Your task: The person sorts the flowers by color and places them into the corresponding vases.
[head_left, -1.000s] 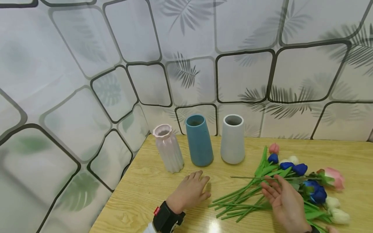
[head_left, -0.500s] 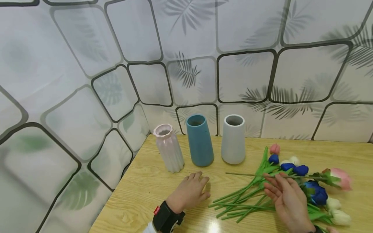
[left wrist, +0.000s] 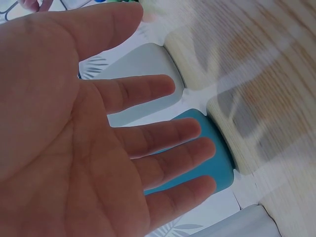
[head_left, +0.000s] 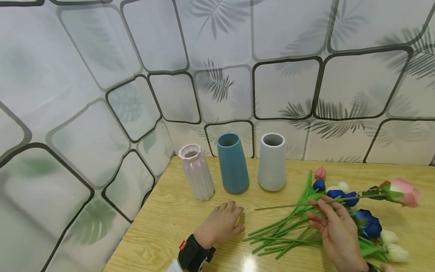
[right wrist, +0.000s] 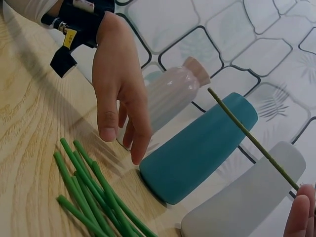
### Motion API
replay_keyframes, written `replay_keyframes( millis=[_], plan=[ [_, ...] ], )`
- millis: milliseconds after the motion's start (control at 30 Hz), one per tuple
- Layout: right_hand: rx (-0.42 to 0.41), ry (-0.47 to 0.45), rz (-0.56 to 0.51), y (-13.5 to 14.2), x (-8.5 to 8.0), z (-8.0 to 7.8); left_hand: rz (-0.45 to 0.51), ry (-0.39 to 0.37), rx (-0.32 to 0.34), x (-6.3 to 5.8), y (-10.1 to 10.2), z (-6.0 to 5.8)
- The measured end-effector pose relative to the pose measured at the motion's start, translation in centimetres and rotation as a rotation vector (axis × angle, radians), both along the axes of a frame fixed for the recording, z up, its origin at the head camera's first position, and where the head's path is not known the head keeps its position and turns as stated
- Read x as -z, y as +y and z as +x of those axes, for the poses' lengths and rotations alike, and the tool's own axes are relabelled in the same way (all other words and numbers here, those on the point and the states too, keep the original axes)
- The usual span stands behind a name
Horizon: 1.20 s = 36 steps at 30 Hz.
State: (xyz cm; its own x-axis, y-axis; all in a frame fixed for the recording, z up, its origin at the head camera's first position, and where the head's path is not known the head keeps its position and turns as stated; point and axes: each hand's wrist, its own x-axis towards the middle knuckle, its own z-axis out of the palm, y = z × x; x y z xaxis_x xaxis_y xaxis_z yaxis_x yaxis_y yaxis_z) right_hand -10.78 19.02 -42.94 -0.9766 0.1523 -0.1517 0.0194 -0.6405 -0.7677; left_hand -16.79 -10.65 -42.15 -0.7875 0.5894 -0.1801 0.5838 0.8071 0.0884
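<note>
My right hand (head_left: 338, 234) pinches the thin stem (right wrist: 254, 140) of a pink rose (head_left: 404, 192) between thumb and fingers. The rose's bloom is to the right, raised over the pile, and its stem end points left. Beneath lie several artificial flowers: blue tulips (head_left: 350, 198), a blue rose (head_left: 368, 224), white tulips (head_left: 395, 252) and a pink tulip (head_left: 320, 173), their green stems (head_left: 275, 241) fanning left. My left hand (head_left: 222, 223) is spread low over the table, fingers apart, holding nothing. In the left wrist view its palm (left wrist: 98, 148) shows bare.
Three vases stand in a row at the back: a pearly pink one (head_left: 198, 177) with a ruffled rim, a blue one (head_left: 233, 166) and a white one (head_left: 272, 166). A patterned curtain (head_left: 285, 90) hangs behind the wooden table (head_left: 153, 234).
The pink rose has risen off the pile and shifted right, its bloom tilting upward, with my right hand moving slightly. My left hand has stayed in place.
</note>
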Motion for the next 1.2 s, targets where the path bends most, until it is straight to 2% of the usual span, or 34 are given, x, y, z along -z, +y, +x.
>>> replay_keyframes(
  millis=[100,267,467,600,733,967,1067,1200],
  plan=[
    [0.023,0.004,0.021,-0.1,-0.2,0.0,-0.005,0.006,-0.001,0.1,0.0,0.0],
    [0.110,0.014,0.065,-0.3,-0.3,-0.1,-0.008,0.011,0.001,0.2,0.0,0.0],
    [0.189,0.087,0.157,0.3,1.2,-0.7,-0.005,0.009,0.009,0.4,-0.1,0.0],
    [0.224,0.118,0.197,0.3,1.4,-0.8,-0.003,0.011,0.015,0.4,-0.1,0.0],
    [0.266,0.133,0.217,-0.5,0.1,-0.3,-0.009,0.017,0.012,0.4,-0.1,0.0],
    [0.375,0.071,0.291,-2.6,-2.3,0.3,-0.016,0.037,0.009,0.1,-0.1,0.2],
    [0.408,0.121,0.310,-3.4,-2.9,0.2,-0.019,0.042,0.011,0.0,-0.1,0.3],
    [0.450,0.235,0.316,-4.6,-3.6,-0.1,-0.008,0.014,0.002,-0.1,0.0,0.3]
  ],
)
